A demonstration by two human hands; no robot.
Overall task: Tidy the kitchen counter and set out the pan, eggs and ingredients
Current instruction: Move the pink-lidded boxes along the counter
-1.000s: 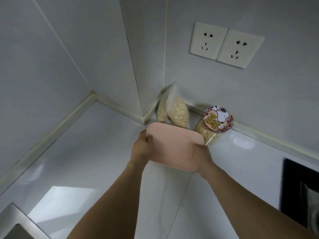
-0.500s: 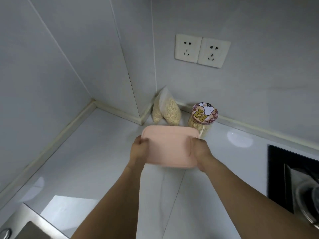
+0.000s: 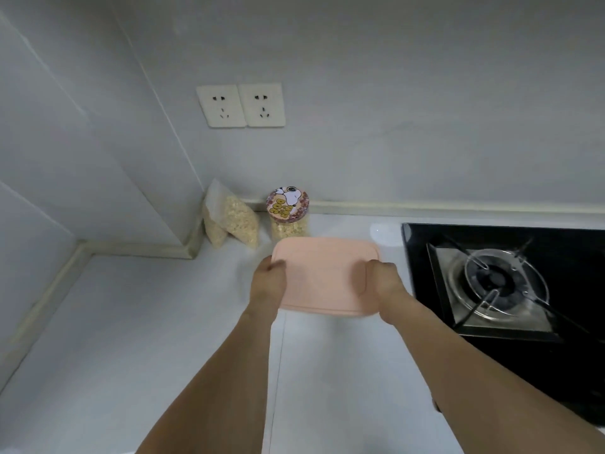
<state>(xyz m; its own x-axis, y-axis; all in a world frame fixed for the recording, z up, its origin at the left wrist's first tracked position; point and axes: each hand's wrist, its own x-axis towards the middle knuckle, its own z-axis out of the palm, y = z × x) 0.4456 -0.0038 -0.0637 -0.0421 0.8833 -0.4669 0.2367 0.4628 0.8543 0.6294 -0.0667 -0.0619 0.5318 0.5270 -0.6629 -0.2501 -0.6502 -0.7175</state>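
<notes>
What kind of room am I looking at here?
Most likely a small home kitchen. A black glass gas hob with a metal burner ring is set into the white counter, and a clear bag of oats leans in the corner below two white wall sockets.

The pink rectangular plastic lid [image 3: 324,276] sat between both hands, clear oat bag [image 3: 230,221] and cartoon-capped jar [image 3: 288,213] behind, black glass hob [image 3: 422,257] right
</notes>
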